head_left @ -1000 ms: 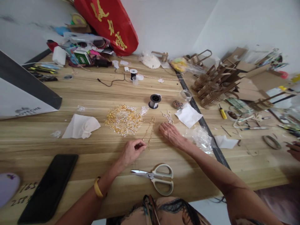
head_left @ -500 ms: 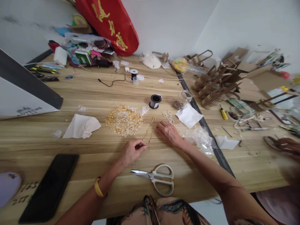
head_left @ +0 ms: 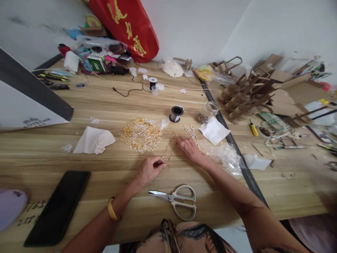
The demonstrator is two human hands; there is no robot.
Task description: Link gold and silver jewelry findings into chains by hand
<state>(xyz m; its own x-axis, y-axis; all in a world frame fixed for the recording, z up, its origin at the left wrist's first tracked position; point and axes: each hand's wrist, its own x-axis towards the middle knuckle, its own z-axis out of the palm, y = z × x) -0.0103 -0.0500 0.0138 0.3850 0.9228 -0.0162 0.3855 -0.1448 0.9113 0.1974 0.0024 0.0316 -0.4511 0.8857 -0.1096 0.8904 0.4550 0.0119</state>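
A thin gold chain [head_left: 171,151] with small beads lies in a narrow loop between my hands. My left hand [head_left: 150,171] is closed in a pinch at its lower left end. Palm down, my right hand [head_left: 189,148] rests on the wood beside the chain's right side, fingers stretched leftward; its fingertips are close to or touching the chain. Beyond them is a pile of gold and clear beaded strands [head_left: 142,135]. Silver-white beaded pieces [head_left: 193,133] lie just past my right hand. White-handled scissors [head_left: 181,202] lie slightly spread near the table edge.
A wire spool [head_left: 176,114] stands behind the chain. White paper [head_left: 214,130] and clear plastic bags [head_left: 226,156] lie to the right, crumpled tissue [head_left: 94,140] and a black phone [head_left: 58,207] to the left. Small woven baskets [head_left: 239,102] crowd the right back.
The view has shifted slightly. Both my hands keep their places by the chain. At the far right, another person's hand with a tool has mostly left the view.
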